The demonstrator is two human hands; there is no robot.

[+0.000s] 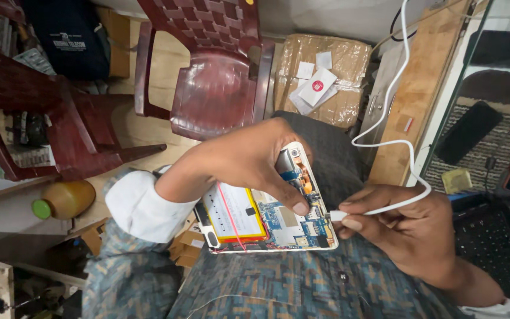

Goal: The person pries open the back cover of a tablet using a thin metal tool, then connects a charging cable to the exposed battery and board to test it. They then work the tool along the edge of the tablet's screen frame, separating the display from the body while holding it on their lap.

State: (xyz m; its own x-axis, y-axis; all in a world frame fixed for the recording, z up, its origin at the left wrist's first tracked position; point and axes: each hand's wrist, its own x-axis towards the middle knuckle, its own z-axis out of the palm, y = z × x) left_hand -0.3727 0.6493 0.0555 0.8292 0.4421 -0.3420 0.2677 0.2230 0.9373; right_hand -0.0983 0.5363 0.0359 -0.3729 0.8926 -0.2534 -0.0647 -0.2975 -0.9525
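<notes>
The opened tablet [267, 215], circuit board and battery exposed, rests on the person's lap. The left hand [249, 162] clamps it steady from above. The right hand [405, 227] pinches the white cable [394, 88] plug at its edge port.

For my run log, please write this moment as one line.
left hand: holds opened tablet, back cover off | right hand: pinches white cable plug at tablet edge | battery: exposed
</notes>
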